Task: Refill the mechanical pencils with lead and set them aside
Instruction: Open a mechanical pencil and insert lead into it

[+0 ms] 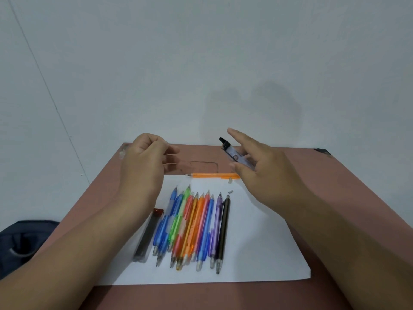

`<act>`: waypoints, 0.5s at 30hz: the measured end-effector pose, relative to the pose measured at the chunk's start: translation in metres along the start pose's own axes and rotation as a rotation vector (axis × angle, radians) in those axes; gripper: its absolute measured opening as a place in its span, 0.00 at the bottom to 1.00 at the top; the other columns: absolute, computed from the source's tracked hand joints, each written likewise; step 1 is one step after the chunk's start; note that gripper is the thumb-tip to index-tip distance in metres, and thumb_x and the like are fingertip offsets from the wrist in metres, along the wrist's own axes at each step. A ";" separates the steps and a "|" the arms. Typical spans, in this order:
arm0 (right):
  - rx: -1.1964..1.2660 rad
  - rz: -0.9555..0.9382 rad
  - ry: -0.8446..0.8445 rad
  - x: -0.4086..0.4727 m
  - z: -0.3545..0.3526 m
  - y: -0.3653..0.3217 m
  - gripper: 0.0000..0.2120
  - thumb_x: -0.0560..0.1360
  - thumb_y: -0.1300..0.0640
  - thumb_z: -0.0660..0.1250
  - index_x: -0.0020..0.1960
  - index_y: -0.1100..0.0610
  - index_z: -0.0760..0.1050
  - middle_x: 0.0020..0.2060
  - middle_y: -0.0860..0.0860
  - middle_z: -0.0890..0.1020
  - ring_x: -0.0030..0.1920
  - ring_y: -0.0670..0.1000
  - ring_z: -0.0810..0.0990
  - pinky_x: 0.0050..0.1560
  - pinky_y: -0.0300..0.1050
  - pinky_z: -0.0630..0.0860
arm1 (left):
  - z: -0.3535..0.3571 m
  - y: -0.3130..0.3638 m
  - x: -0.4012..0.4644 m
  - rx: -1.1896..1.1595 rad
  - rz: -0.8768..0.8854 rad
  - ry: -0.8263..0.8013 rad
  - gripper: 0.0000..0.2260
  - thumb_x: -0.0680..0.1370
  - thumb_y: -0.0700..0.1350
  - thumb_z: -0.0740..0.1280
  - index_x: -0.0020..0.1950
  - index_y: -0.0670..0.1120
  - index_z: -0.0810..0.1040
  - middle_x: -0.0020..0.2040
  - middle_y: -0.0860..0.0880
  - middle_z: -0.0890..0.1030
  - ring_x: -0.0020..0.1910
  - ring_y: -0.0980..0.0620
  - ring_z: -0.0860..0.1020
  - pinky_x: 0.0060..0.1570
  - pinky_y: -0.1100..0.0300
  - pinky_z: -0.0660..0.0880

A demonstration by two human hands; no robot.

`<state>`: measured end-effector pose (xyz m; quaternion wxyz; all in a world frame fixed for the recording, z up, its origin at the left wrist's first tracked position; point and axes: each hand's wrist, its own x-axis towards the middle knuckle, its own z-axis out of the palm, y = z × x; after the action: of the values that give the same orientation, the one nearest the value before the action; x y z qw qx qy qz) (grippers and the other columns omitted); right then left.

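A row of mechanical pencils [192, 227] lies side by side on a white sheet of paper [257, 242], in blue, green, red, orange, purple and black, their tips pointing to the far side. One orange pencil [212, 175] lies apart from them, crosswise along the far edge of the sheet, and two small pale caps [230, 185] lie on the paper just near it. The right half of the sheet is bare, so there is free room on that side. On the left of the row, a dark lead case [148, 236] lies beside the blue pencils, partly under the left forearm; what is in it I cannot tell. The left hand [143, 162] is above the far left corner of the sheet with its fingers curled together as in a pinch, but what they hold is too thin or blurred to see. The right hand [261, 162] holds a clear lead tube with a black cap [233, 153], tilted, with the cap to the far left; the forefinger is stretched out. The paper lies on a reddish-brown table [335, 198] that stands against a pale wall [201, 63]. A dark bag [24, 240] is low at the left, beside the table.
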<state>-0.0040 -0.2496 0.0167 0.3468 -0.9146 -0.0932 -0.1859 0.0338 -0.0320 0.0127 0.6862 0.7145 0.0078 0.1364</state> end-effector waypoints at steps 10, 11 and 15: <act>0.522 0.169 -0.030 0.002 0.005 -0.006 0.20 0.79 0.59 0.70 0.63 0.37 0.72 0.48 0.48 0.86 0.54 0.51 0.84 0.62 0.63 0.77 | -0.001 0.001 0.000 -0.016 -0.006 -0.010 0.07 0.82 0.42 0.60 0.46 0.44 0.75 0.42 0.48 0.85 0.40 0.50 0.85 0.42 0.58 0.82; 0.531 0.169 -0.037 0.002 0.006 -0.007 0.20 0.79 0.58 0.70 0.62 0.38 0.72 0.48 0.48 0.86 0.54 0.50 0.85 0.64 0.63 0.76 | -0.001 0.002 0.000 -0.023 -0.007 -0.011 0.07 0.81 0.41 0.60 0.46 0.44 0.75 0.42 0.48 0.85 0.40 0.50 0.84 0.41 0.59 0.82; 0.522 0.173 -0.045 0.002 0.007 -0.009 0.18 0.78 0.57 0.72 0.61 0.40 0.71 0.46 0.49 0.87 0.52 0.51 0.86 0.63 0.62 0.77 | 0.000 0.003 -0.002 -0.001 -0.002 -0.020 0.07 0.82 0.42 0.60 0.47 0.44 0.75 0.42 0.49 0.85 0.39 0.51 0.84 0.37 0.63 0.81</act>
<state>-0.0031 -0.2383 0.0175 0.5831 -0.8028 -0.0670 -0.1051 0.0310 -0.0325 0.0148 0.6867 0.7155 0.0015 0.1286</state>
